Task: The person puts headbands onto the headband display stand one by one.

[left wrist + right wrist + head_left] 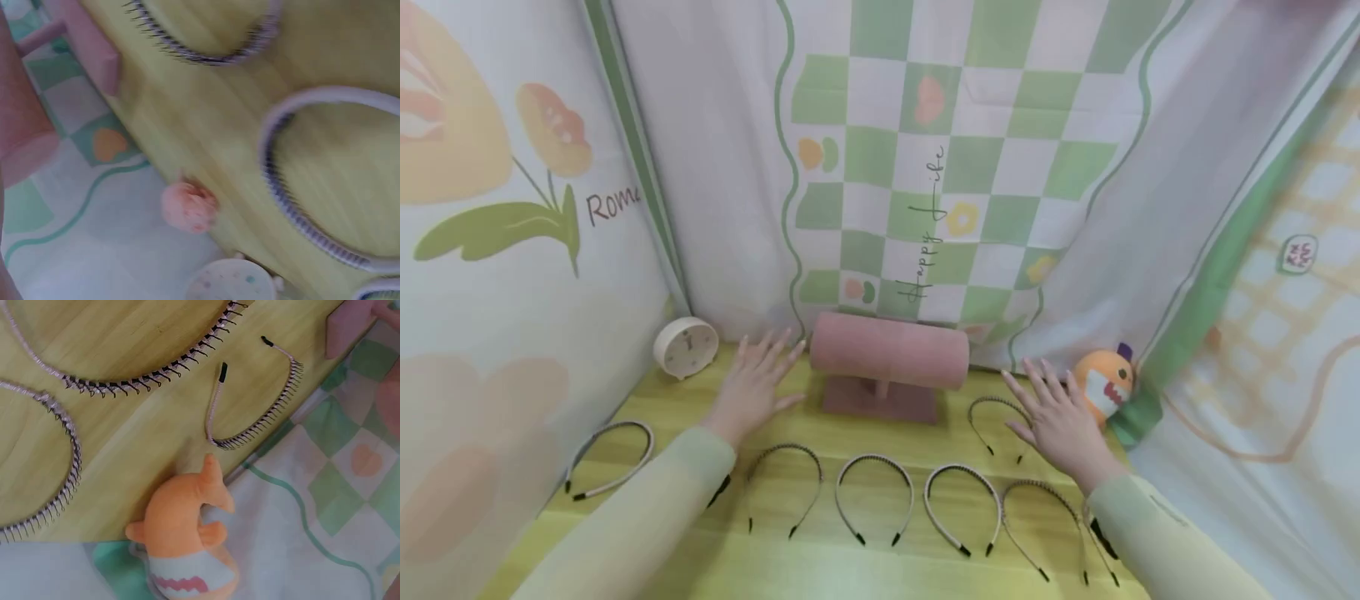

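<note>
My left hand (749, 390) is spread, fingers straight, between a white round clock (687, 348) and a pink roll-shaped stand (889, 352). My right hand (1063, 421) is likewise spread, beside an orange plush shark (1103, 385) and partly over a thin headband (994, 399). Neither hand holds anything. Several toothed headbands lie in a row nearer the front, among them a pale one (874, 457) near the middle. Another pale headband (652, 440) lies at the far left. In the right wrist view, a thin headband (250, 430) shows black tips.
A wooden tabletop (820, 567) carries everything. Behind it hangs a green-and-white checked curtain (868, 158), with printed cloth on both sides. A pink pompom (189, 206) sits by the table's back edge in the left wrist view. My right sleeve partly covers a headband.
</note>
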### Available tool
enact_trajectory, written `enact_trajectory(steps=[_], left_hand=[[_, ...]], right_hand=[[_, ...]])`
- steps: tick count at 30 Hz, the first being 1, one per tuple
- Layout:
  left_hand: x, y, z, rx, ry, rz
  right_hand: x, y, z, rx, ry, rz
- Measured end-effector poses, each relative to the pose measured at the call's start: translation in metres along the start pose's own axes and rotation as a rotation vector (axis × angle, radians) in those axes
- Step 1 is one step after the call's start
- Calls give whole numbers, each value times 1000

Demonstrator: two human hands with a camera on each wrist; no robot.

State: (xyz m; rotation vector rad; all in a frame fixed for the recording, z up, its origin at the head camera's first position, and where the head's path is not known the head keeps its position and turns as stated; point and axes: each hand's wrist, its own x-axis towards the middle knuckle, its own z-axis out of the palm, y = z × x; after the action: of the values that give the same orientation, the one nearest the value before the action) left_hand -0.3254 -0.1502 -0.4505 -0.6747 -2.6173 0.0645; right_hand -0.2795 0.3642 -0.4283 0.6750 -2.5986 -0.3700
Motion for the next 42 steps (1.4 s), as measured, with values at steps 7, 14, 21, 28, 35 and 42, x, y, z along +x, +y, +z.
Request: enact_trajectory(steps=[7, 14, 21, 28, 35, 42], left_hand=[[37, 18, -6, -20, -40, -8], [58, 39, 2, -64, 79, 81], [71, 51, 13, -73, 253, 52], [74, 61, 20, -56, 260, 3], [74, 67, 17, -75, 254, -20], [74, 70, 16, -81, 232, -33]], right_hand=[[9, -1, 35, 168, -92, 159], [-2, -3, 69, 378, -154, 313], [-13, 1, 98, 432, -167, 517], [-16, 0, 104, 599, -367, 679], [-14, 3, 110, 663, -423, 745], [-13, 3, 113, 764, -410, 825]])
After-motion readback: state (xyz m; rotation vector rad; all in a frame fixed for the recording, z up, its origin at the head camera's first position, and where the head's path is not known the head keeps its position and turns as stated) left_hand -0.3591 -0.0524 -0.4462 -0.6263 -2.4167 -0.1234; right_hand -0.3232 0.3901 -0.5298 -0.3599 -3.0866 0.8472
